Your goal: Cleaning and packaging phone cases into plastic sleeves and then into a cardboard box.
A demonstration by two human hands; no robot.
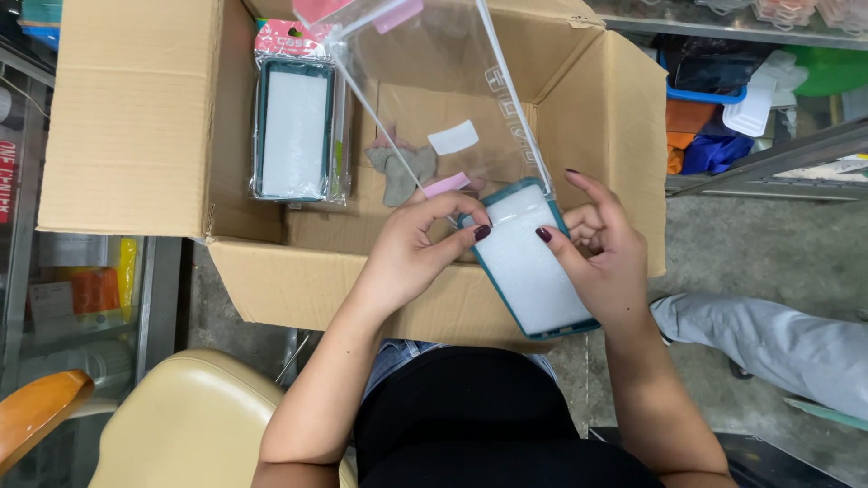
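My left hand [418, 246] and my right hand [600, 255] together hold a teal phone case [532, 264] with a white insert, tilted over the near wall of an open cardboard box [136, 117]. The case's upper end sits at the mouth of a clear plastic bag [434, 72] with a pink header that rises above it; my left thumb pinches the bag's edge against the case. Inside the box, packed teal cases [294, 126] in clear bags stand at the left. A grey cloth [398, 172] lies on the box floor.
A cream chair seat [181, 425] and an orange armrest [36, 407] are at the lower left. Another person's grey trouser leg [768, 339] stretches across the floor at the right. Shelves with coloured goods [723, 99] stand at the upper right.
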